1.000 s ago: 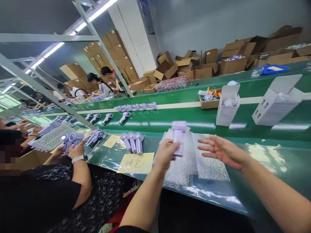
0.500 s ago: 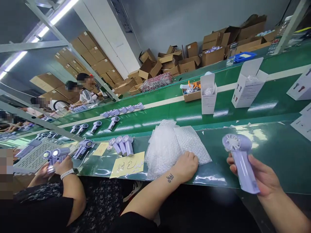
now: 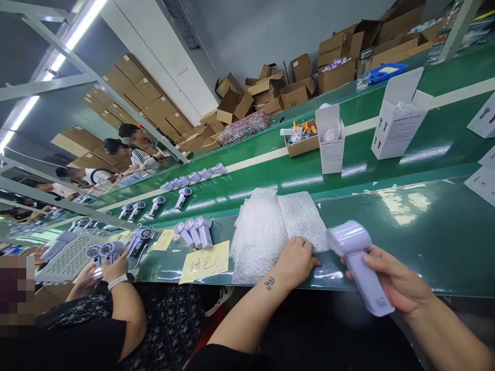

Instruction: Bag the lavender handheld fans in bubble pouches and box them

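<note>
Nearest, the right hand (image 3: pixel 394 281) is closed around the handle of a lilac handheld fan (image 3: pixel 358 263), holding it tilted over the near edge of the green bench (image 3: pixel 425 232), its round head up and to the left. Just beside that head, the left hand (image 3: pixel 296 260) lies palm down with fingers curled on the near edge of a stack of bubble-wrap bags (image 3: pixel 270 229); whether it pinches a bag cannot be told. Left of the stack lies a yellow note (image 3: pixel 204 262) with handwriting, and just behind it three more fans (image 3: pixel 193 231) lie side by side. Further left, a co-worker's hands (image 3: pixel 104 263) hold another fan over a perforated tray (image 3: pixel 69 252). Beyond the bench, the green conveyor belt (image 3: pixel 270 175) carries a row of fans (image 3: pixel 172 196), two open white cartons (image 3: pixel 330 139) standing upright, and a small cardboard tray (image 3: pixel 299 141) of parts. Farthest back, brown cardboard boxes (image 3: pixel 294 87) are piled against the wall.
</note>
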The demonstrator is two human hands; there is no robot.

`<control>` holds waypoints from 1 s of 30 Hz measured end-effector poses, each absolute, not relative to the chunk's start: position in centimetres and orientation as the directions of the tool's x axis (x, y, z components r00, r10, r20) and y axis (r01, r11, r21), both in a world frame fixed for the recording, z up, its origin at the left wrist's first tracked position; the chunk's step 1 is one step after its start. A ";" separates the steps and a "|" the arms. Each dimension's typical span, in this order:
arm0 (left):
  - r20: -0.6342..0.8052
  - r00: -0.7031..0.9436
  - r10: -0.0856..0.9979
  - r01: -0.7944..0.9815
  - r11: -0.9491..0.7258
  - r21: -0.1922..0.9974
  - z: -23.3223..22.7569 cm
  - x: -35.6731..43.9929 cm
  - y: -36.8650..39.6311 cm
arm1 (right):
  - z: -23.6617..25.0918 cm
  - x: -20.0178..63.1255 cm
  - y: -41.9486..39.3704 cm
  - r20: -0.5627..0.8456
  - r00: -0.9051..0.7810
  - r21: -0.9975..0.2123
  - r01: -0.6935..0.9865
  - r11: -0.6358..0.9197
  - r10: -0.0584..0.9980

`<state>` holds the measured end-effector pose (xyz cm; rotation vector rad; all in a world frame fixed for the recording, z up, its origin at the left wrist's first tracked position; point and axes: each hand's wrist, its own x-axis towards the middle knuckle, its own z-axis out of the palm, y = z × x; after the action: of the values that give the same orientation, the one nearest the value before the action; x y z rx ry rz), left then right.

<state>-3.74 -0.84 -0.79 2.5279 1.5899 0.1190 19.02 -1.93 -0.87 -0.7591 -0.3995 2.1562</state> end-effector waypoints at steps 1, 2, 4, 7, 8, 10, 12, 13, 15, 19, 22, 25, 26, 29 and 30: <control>-0.036 0.433 0.901 0.889 -0.420 0.180 -1.1 -3.8 -0.9 | -0.9 19.4 -1.6 -0.443 -0.436 -0.493 -0.611 -0.619 0.783; -0.041 0.431 0.901 0.888 -0.416 0.195 -1.4 -4.0 -0.9 | -1.0 19.9 -1.4 -0.503 -0.374 -0.475 -0.633 -0.611 0.779; -0.020 0.428 0.904 0.882 -0.412 0.228 -2.2 -4.4 -0.7 | -1.3 21.0 -1.0 -0.585 -0.305 -0.446 -0.652 -0.613 0.751; 0.048 0.402 0.914 0.864 -0.397 0.309 -2.6 -4.5 -0.2 | -1.6 21.6 -1.3 -0.593 -0.321 -0.449 -0.630 -0.634 0.739; 0.084 0.368 0.926 0.856 -0.372 0.360 -2.4 -4.3 -0.1 | -1.5 21.4 -1.6 -0.573 -0.353 -0.460 -0.609 -0.646 0.740; 0.159 0.273 0.949 0.818 -0.316 0.481 -1.7 -3.7 0.0 | -1.3 20.4 -2.3 -0.508 -0.445 -0.490 -0.555 -0.672 0.738; 0.190 0.236 0.953 0.756 -0.303 0.580 -0.7 -2.9 0.1 | -0.9 19.0 -2.7 -0.417 -0.537 -0.533 -0.510 -0.675 0.734; 0.177 0.248 0.953 0.718 -0.303 0.627 -0.3 -2.5 0.2 | -0.7 18.3 -2.8 -0.375 -0.570 -0.557 -0.492 -0.669 0.731; 0.098 0.242 0.965 0.619 -0.231 0.751 0.3 -2.0 0.5 | -0.6 17.4 -2.6 -0.342 -0.591 -0.615 -0.448 -0.649 0.731; -0.135 0.041 0.990 0.289 0.117 0.950 1.1 -1.7 1.4 | -1.2 17.2 -1.9 -0.411 -0.467 -0.776 -0.272 -0.569 0.783; -0.035 0.099 0.994 0.320 0.002 0.947 2.2 -1.5 1.3 | -1.4 17.7 -1.9 -0.408 -0.416 -0.828 -0.207 -0.522 0.813; 0.207 0.265 0.942 0.476 -0.314 0.821 3.2 -0.9 1.4 | -1.0 17.9 -1.8 -0.375 -0.419 -0.841 -0.221 -0.493 0.827; 0.242 0.288 0.927 0.495 -0.360 0.791 3.2 -0.6 1.7 | -0.8 17.9 -1.8 -0.358 -0.411 -0.852 -0.223 -0.473 0.838; 0.170 0.207 0.963 0.477 -0.251 0.842 2.8 0.4 3.2 | -0.1 18.0 -1.4 -0.318 -0.340 -0.894 -0.204 -0.399 0.885; 0.128 0.172 0.977 0.460 -0.194 0.867 2.6 0.7 3.6 | 0.1 18.0 -1.3 -0.306 -0.314 -0.903 -0.202 -0.378 0.899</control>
<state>0.68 3.62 2.61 1.7591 1.3675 0.9511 18.03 -1.25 0.06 -1.1110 -1.0132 1.7941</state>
